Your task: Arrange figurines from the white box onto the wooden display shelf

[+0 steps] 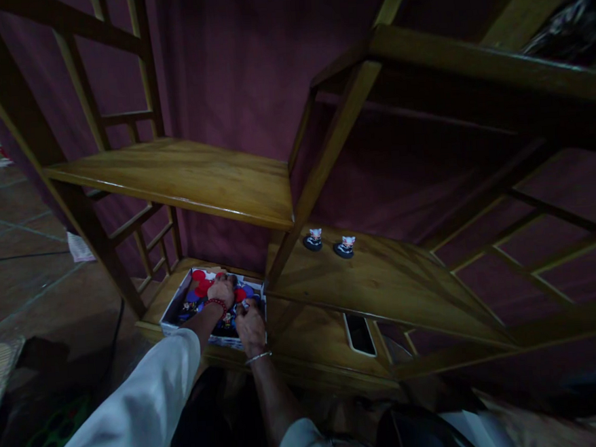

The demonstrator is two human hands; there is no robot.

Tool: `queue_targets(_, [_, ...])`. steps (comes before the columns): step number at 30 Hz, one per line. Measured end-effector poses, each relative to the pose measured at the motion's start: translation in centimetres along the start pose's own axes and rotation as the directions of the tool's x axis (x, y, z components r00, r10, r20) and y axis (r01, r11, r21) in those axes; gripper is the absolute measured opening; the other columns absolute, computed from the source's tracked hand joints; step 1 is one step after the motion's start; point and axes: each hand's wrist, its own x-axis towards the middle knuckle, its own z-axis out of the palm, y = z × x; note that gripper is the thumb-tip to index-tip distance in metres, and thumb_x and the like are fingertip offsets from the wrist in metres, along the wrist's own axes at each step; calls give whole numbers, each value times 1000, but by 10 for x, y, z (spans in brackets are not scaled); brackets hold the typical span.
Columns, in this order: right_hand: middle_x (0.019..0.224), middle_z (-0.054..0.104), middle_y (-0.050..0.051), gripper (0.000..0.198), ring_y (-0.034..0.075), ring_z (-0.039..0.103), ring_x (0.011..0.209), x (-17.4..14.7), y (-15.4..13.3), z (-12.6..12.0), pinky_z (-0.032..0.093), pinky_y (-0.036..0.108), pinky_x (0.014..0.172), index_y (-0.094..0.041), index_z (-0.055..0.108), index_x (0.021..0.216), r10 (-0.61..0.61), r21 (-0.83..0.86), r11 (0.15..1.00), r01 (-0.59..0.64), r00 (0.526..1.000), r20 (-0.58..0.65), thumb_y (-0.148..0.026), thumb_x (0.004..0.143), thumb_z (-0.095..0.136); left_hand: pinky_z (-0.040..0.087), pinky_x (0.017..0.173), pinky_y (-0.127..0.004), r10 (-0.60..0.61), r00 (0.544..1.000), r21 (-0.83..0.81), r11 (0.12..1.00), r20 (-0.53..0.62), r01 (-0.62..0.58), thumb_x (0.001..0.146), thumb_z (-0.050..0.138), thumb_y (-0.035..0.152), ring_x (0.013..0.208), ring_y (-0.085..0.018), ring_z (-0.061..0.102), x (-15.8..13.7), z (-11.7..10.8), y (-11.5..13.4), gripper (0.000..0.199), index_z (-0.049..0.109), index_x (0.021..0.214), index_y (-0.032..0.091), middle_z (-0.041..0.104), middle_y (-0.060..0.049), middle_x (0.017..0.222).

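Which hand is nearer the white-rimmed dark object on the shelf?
Right. The right hand is at the box, on the side toward the dark object; the left hand is farther off, near the box's middle.

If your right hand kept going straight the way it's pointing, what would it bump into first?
Probably the red item just past the fingertips of the right hand, inside the box; depth there is hard to judge.
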Motion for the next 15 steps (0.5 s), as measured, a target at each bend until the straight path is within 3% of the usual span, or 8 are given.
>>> queue_targets(5, [96,66,8,31,18,62,87,1,1,1,43,24,71,-18,55,106,1,14,1000,-2,1000,11,-31,84,37,45,78,-33,-4,1000,19,1000,30,4,83,30,20,99,-22,55,-6,2,-1,34,49,111,16,62,-12,99])
queue_targets(12, [94,66,6,32,18,62,86,-3,1,-5,43,24,71,-20,51,110,-29,55,998,25,998,59,-32,85,36,45,75,-35,-11,1000,48,999,22,10,86,19,18,91,-23,59,-22,-6,-4,37,47,109,9,62,-17,97])
queue_targets(15, [91,67,6,30,18,62,84,-5,2,-6,43,24,70,-19,50,108,-67,55,996,65,997,42,-32,84,36,45,75,-35,3,1000,44,999,15,-3,84,27,17,92,-23,59,-30,-10,-4,33,45,111,9,62,-17,97])
